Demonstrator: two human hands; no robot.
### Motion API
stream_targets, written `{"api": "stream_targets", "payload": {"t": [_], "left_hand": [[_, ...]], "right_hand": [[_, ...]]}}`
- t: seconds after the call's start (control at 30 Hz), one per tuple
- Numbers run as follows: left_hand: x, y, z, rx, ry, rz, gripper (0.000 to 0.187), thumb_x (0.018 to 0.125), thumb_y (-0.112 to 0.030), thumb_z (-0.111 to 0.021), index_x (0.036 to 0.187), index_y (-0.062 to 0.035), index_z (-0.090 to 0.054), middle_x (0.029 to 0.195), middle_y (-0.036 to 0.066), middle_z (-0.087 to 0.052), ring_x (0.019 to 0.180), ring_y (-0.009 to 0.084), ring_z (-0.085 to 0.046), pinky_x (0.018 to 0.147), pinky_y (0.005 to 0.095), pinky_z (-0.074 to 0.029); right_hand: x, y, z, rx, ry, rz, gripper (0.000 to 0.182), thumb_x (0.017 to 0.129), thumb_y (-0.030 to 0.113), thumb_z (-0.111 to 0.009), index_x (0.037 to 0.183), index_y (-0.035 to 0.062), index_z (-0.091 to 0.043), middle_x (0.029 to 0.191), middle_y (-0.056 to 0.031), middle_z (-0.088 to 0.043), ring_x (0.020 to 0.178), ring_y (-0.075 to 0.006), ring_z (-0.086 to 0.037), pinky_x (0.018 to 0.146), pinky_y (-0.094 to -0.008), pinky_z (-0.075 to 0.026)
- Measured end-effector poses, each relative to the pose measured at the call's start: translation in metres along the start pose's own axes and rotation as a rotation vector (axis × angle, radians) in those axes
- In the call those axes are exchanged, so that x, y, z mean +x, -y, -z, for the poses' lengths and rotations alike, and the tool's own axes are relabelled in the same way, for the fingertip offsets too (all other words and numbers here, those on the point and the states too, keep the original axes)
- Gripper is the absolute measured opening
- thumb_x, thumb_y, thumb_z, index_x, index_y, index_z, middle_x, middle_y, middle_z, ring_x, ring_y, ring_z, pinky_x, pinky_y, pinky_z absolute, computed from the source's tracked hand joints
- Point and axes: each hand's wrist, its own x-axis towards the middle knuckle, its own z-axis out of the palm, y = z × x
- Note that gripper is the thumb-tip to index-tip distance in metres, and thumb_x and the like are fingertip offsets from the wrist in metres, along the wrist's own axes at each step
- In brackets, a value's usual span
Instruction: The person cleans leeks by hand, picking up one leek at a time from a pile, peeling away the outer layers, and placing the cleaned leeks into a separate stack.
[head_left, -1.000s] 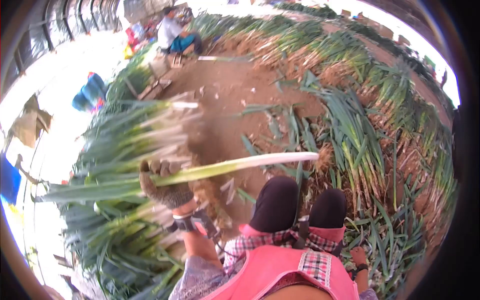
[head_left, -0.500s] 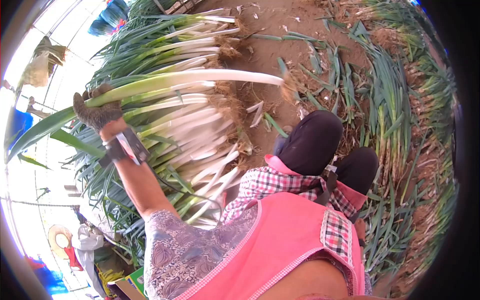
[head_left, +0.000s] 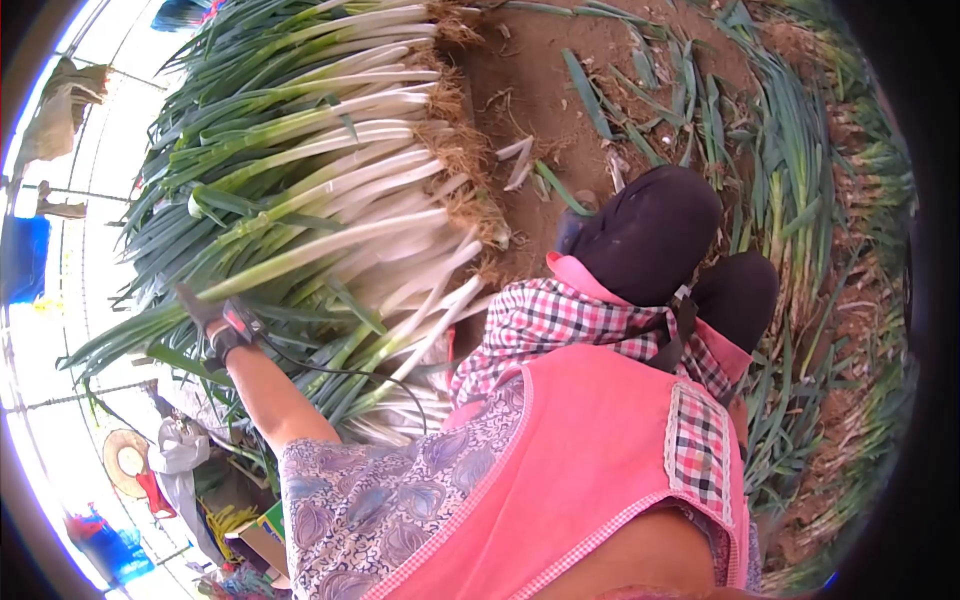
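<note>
The long white-stalked, green-leaved leek (head_left: 330, 245) lies across the top of the big pile of harvested leeks (head_left: 330, 120), its white end blurred and its leaves lost among the others. It meets the left hand (head_left: 200, 305) at the pile's lower left edge. That gloved hand is mostly hidden by leaves, so whether its fingers are closed or spread cannot be told. The right hand is out of view. Right of the pile sit bare brown soil (head_left: 540, 80) and black-clad knees (head_left: 650, 235).
</note>
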Motion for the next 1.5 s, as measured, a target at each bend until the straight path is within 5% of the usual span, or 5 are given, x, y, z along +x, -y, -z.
{"api": "stream_targets", "payload": {"t": [0.43,0.5,0.67,0.73,1.5], "left_hand": [[-0.017,0.188,0.042,0.654,0.371,0.825,0.040,0.088,-0.038,-0.036,0.117,-0.0127,-0.048,0.108,0.010,-0.055,0.093,0.0218,-0.054,0.079,0.0389,-0.042],[-0.018,0.198,-0.018,0.720,0.428,0.781,0.041,0.090,-0.035,-0.033,0.126,-0.0177,-0.043,0.118,0.010,-0.053,0.098,0.0200,-0.054,0.081,0.0392,-0.043],[-0.176,0.145,-0.253,0.326,0.389,0.613,0.023,0.087,-0.034,-0.044,0.106,-0.0250,-0.053,0.064,-0.005,-0.037,0.059,0.0136,-0.041,0.054,0.0324,-0.035],[-0.142,0.173,-0.321,0.018,1.597,0.676,0.019,0.087,-0.031,-0.049,0.089,-0.0134,-0.055,0.083,-0.001,-0.054,0.083,0.0186,-0.053,0.069,0.0351,-0.042],[-0.658,0.116,-0.483,0.103,1.486,1.117,0.026,0.082,-0.016,-0.058,0.105,-0.0057,-0.053,0.096,0.008,-0.056,0.090,0.0256,-0.055,0.085,0.0468,-0.045]], "right_hand": [[0.027,-0.075,-0.002,-0.876,-0.389,1.199,0.029,0.081,0.024,-0.054,0.099,0.0013,-0.056,0.082,-0.0096,-0.060,0.071,-0.0162,-0.057,0.062,-0.0306,-0.046],[-0.009,-0.038,-0.015,0.081,-0.120,0.152,0.026,0.079,0.023,-0.058,0.094,0.0010,-0.057,0.078,-0.0095,-0.059,0.066,-0.0157,-0.056,0.058,-0.0305,-0.046],[-0.019,-0.027,-0.028,0.201,-0.164,0.067,0.025,0.077,0.020,-0.061,0.091,0.0001,-0.056,0.076,-0.0069,-0.059,0.066,-0.0154,-0.057,0.059,-0.0297,-0.047],[-0.009,-0.032,-0.039,0.318,-0.178,0.033,0.022,0.076,0.021,-0.059,0.084,0.0009,-0.057,0.070,-0.0095,-0.058,0.064,-0.0173,-0.057,0.058,-0.0312,-0.045],[0.324,0.090,0.049,-0.027,-0.417,0.064,0.056,0.078,0.020,-0.054,0.129,0.0087,-0.035,0.126,-0.0175,-0.045,0.112,-0.0355,-0.046,0.090,-0.0434,-0.040]]}}
